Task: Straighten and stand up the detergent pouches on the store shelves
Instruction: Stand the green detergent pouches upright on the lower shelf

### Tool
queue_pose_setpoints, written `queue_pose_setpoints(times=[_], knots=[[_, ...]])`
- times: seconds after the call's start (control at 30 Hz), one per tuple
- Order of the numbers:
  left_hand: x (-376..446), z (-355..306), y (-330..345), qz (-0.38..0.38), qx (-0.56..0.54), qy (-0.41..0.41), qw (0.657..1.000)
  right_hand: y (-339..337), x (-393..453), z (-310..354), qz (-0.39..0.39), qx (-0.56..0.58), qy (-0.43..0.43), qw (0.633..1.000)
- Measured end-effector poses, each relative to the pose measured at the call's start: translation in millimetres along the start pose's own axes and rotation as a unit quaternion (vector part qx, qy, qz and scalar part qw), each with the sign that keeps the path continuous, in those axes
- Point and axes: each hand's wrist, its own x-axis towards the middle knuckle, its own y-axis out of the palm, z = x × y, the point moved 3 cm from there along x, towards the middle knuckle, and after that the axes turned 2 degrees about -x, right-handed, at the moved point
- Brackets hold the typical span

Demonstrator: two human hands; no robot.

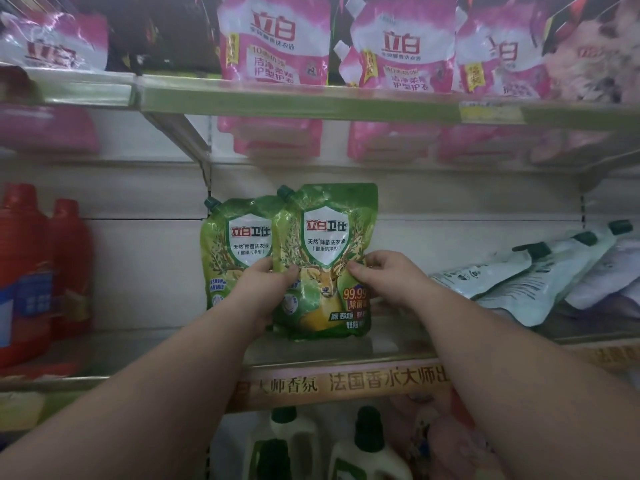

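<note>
Both arms reach forward to the middle shelf. The left hand and right hand grip the front green pouch by its sides, fingers curled onto its face; it stands upright beside a second green pouch.

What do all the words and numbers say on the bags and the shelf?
"立白卫仕" on the front green pouch, the one both hands hold.
"天然除菌洗衣液" and "99.99" also on it; its bottom print is too small to read.
"立白卫仕" on the green pouch behind it.
"立白" on the pink pouches on the top shelf; their smaller lines are blurred.
"法国香水大师" on the shelf edge strip.
Labels on the red bottles are too blurred.
</note>
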Motion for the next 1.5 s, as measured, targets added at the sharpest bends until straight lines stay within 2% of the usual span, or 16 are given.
queue_pose_setpoints(times=[0.23, 0.8, 1.5], knots=[[-7.5, -8.6, -7.8, -0.01, 0.007, 0.001, 1.0, 11.7, -0.9, 7.7, 0.006, -0.008, 0.001, 1.0], [-11.1, -11.3, -77.0, -0.035, -0.004, 0.018, 0.999, 75.3, 8.5, 32.6, 0.043, 0.007, -0.016, 0.999], [-6.2, -2.2, -128.2, -0.052, -0.019, 0.051, 0.997, 127.4, 11.9, 48.2, 0.042, 0.033, -0.013, 0.999]])
